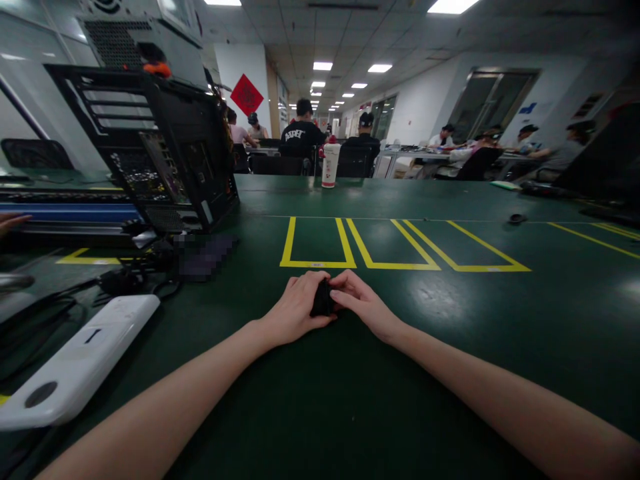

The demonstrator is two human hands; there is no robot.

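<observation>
A small black object is between my two hands, low over the green table. My left hand wraps round its left side, thumb below and fingers above. From the right, my right hand pinches or touches its edge with curled fingers. Most of the object is covered by the fingers, so its exact kind cannot be made out. Beyond the hands, yellow tape outlines mark the table top.
A black computer case stands at the left, with dark cables and a long white device nearer. A white cup is at the far edge. A person's fingers show at the far left; several people sit beyond.
</observation>
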